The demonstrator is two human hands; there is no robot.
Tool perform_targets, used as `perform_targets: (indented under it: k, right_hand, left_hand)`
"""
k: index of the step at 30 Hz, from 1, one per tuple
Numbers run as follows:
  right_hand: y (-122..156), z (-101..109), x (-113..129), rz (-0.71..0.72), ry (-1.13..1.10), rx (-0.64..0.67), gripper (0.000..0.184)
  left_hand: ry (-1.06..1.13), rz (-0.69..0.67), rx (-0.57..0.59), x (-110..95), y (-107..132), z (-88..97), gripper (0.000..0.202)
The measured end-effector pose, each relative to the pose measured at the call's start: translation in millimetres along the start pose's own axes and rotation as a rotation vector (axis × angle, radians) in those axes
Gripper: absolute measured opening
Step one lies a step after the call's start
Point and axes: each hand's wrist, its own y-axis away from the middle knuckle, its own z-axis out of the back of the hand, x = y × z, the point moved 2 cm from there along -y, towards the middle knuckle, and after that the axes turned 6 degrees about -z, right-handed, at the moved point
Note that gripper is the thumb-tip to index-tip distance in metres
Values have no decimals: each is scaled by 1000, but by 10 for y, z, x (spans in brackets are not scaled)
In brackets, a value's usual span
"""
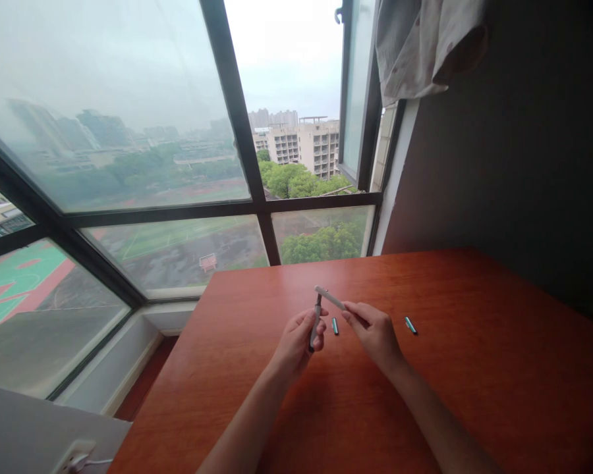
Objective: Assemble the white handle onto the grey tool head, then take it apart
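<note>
My left hand [292, 339] is closed around a slim grey-and-black handle [317, 316], much like a razor handle, held upright with its dark narrow tip up. My right hand [375, 330] pinches the near end of a slender light grey handle [331, 298], which slants up to the left. Its far end meets or crosses in front of the upright handle's tip; whether they are joined I cannot tell. Between my hands, a small teal-and-black piece like a razor cartridge [335, 326] lies on the table. A similar razor cartridge [411, 325] rests right of my right hand.
The reddish-brown wooden table [217, 368] spreads beneath my hands. Large windows with dark frames [261, 209] stand beyond its far edge, one pane open. Cloth [415, 49] hangs at upper right. A wall socket with a white plug [79, 457] is at lower left.
</note>
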Motion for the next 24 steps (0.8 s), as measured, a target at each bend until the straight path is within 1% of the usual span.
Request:
perform_targets:
  k: [8, 24]
  right_hand:
    - [-20, 38, -20, -10, 21, -11, 28]
    - [-39, 78, -31, 13, 43, -13, 28]
  left_hand:
    - [-18, 15, -32, -5, -7, 17, 42]
    - [-7, 48, -32, -25, -4, 34, 45]
